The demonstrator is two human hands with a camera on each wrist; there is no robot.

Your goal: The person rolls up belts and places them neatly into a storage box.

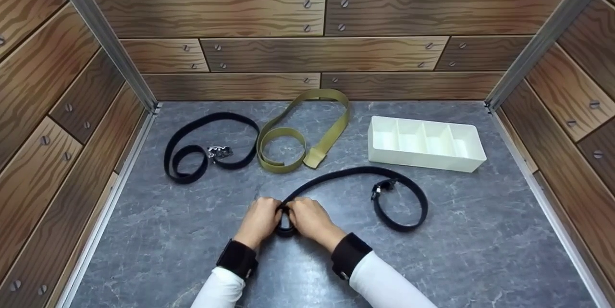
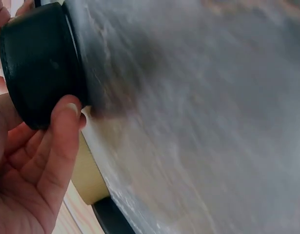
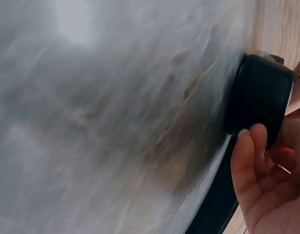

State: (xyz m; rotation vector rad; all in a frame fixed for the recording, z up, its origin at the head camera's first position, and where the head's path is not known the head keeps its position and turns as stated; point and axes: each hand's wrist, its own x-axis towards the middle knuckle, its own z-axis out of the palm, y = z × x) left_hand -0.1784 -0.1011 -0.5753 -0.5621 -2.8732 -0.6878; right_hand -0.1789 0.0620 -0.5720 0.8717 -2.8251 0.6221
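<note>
A black belt (image 1: 358, 170) lies on edge in front of me, its near end rolled into a small coil between the hands. My left hand (image 1: 259, 219) holds the coil's left side, and the thumb and fingers pinch its lower edge in the left wrist view. On the opposite side my right hand (image 1: 312, 219) grips the same coil (image 3: 259, 95), fingertips at its edge. From there the strap arcs away to the right and curls round to a shiny metal buckle (image 1: 379, 189). Parts of the coil are hidden behind the fingers.
Behind the hands stands an olive belt (image 1: 332, 140), partly coiled. To its left is another black belt (image 1: 214, 116) with a silver buckle (image 1: 221, 152). A white divided tray (image 1: 425, 165) sits at the back right. Wood-patterned walls (image 1: 264, 15) enclose the grey surface.
</note>
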